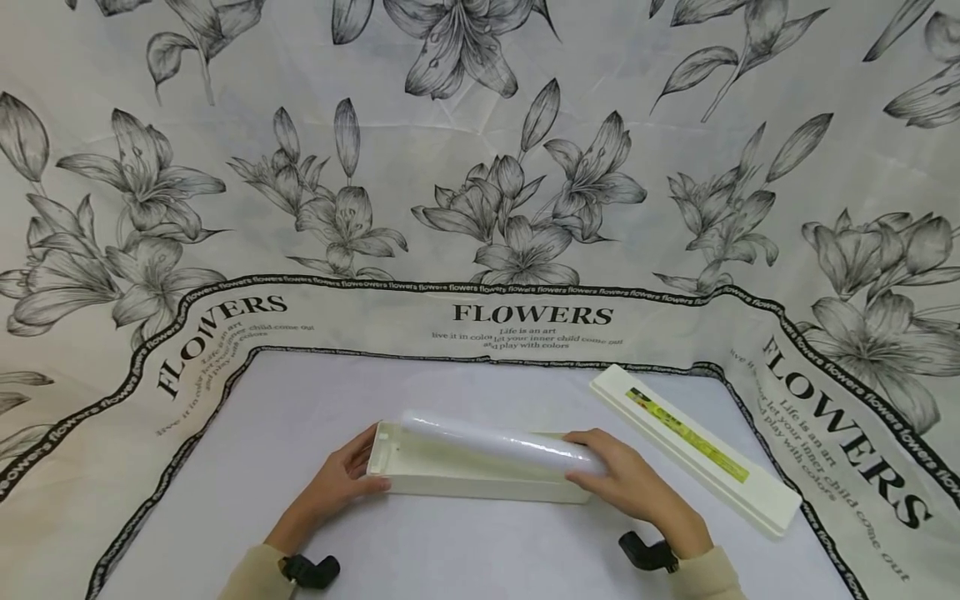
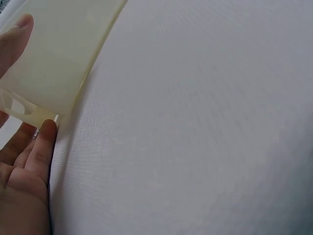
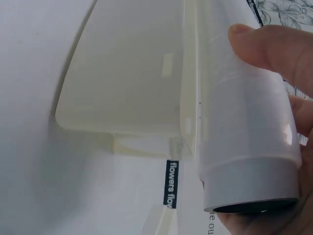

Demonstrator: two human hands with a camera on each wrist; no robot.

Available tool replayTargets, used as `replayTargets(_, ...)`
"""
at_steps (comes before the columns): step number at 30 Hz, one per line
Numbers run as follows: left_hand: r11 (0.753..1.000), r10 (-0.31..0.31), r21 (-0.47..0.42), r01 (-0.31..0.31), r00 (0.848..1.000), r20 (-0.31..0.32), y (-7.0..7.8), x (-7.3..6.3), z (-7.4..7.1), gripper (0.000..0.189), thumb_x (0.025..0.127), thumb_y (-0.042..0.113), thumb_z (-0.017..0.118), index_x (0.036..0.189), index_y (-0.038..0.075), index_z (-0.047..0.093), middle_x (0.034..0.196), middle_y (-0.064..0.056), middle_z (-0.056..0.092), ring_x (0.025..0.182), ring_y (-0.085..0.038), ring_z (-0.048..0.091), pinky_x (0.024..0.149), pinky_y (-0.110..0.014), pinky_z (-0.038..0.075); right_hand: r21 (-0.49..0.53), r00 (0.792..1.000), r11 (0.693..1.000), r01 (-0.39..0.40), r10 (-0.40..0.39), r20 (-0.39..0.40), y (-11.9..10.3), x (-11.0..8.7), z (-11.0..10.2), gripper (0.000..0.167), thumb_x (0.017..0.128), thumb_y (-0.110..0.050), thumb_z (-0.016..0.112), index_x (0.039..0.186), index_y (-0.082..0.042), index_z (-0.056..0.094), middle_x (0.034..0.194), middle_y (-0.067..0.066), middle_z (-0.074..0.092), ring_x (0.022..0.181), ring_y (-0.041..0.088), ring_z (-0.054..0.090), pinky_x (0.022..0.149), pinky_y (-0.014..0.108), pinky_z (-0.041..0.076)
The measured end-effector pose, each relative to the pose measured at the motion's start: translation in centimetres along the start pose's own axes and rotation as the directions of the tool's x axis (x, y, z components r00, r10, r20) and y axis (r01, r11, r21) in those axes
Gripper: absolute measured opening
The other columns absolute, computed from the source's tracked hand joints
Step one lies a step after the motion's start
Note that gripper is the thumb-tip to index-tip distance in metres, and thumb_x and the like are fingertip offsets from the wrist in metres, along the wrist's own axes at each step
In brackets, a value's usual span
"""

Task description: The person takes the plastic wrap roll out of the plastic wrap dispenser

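A roll of clear plastic wrap lies slanted over a long cream plastic box. My right hand grips the roll near its right end, thumb on one side and fingers round the other. In the right wrist view the open core of the roll sticks out past the box's end. My left hand holds the box's left end, its thumb on the front wall and the other fingers at the end and back. The roll's left end overlaps the box's back rim.
The box's long cream lid, with a yellow-green label, lies diagonally on the right of the white table surface. Behind and at both sides rises a flower-printed cloth with black borders.
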State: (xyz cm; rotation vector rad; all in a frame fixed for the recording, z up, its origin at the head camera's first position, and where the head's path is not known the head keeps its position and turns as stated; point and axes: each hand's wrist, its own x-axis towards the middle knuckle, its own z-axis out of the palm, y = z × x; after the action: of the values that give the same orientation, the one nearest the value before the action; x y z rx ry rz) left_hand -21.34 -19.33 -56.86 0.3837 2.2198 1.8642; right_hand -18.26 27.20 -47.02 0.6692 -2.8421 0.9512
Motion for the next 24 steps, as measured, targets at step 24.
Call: replayTargets(24,0.999,0.003,-0.035,-0.002,1.0,0.019,-0.2,0.3,-0.1,0.104,0.084,0.013,0.086,0.165,0.011,0.021,0.169,-0.017,0.026,0.154,-0.038,0.03,0.108,-0.016,0.044,-0.116,0.976,0.978,-0.171,0.152,-0.155,3.0,-4.0,-4.3,0.052,0.091,-0.036,0.08,0.133,-0.008,0.066,0.128,0.011,0.07,0.107,0.022,0.063,0.08,0.034,0.055)
